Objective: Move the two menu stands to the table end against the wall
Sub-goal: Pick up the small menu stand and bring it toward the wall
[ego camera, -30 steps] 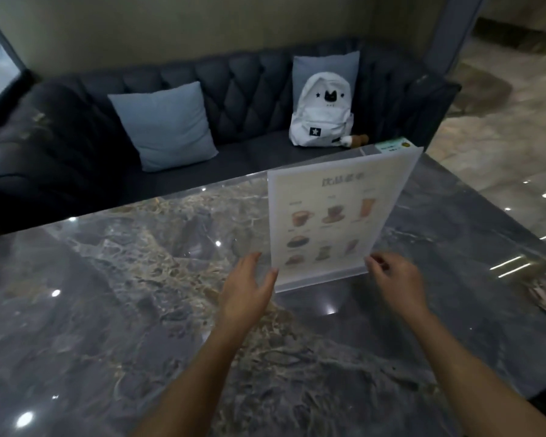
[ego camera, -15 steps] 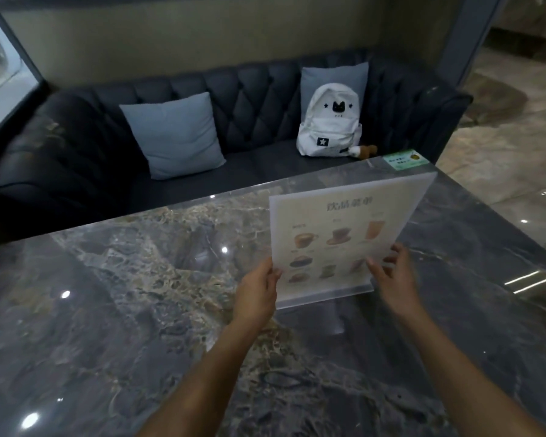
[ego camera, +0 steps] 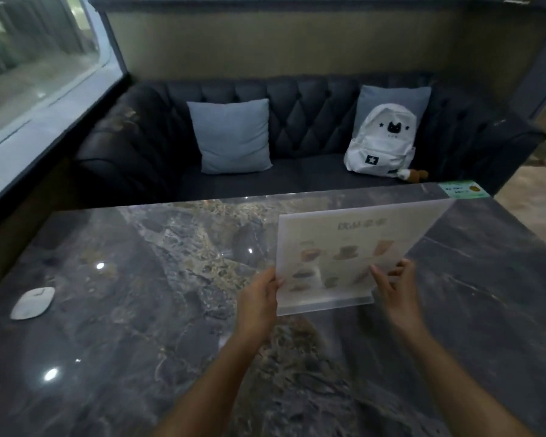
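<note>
Nearest me, my two forearms run up over the dark marble table (ego camera: 114,357) to the one menu stand (ego camera: 344,257) I can see; the second stand is nowhere in view. My left hand (ego camera: 259,302) is clamped on the stand's left edge, thumb on the printed face. My right hand (ego camera: 397,288) pinches the lower right corner, fingers wrapped behind the clear sheet. The stand sits right of the table's middle, its top tipped away and to the right. Whether its base bar touches the marble or is just clear of it, I cannot tell.

I judge the step in hand to be carrying this stand leftward. To do it well I would keep both grips low near the base, level the sheet, and lift it clear instead of dragging acrylic over polished stone.

Open room is generous: the marble to the left is bare except for a small white oval object (ego camera: 32,302) lying near the left edge, which I would set the stand down short of or behind. A green sticker (ego camera: 462,189) marks the far right corner. Beyond the far edge is the dark sofa (ego camera: 312,121) with a grey cushion (ego camera: 234,135) and a white backpack (ego camera: 380,140). The wall and window ledge (ego camera: 41,121) run along the left, so that end looks like the destination.
</note>
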{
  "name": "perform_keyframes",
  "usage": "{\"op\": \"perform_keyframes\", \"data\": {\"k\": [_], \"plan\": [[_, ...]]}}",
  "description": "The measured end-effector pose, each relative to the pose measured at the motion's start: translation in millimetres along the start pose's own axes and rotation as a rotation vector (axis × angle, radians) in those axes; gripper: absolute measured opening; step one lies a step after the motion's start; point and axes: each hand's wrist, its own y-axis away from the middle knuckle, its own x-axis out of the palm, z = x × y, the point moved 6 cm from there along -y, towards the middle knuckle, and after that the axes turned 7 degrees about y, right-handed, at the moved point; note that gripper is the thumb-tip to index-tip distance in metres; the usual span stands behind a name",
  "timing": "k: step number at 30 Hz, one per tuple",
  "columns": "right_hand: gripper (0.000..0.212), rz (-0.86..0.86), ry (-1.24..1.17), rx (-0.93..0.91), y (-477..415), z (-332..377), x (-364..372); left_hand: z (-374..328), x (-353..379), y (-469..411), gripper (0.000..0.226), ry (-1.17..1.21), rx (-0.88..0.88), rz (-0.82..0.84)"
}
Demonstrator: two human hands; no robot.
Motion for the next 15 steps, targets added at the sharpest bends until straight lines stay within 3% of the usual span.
{"op": "perform_keyframes", "data": {"k": [15], "plan": [[0.036,0.335,-0.046,-0.152,58,113,218,46,-223,33,0.015,-0.084,-0.040,-0.354]]}}
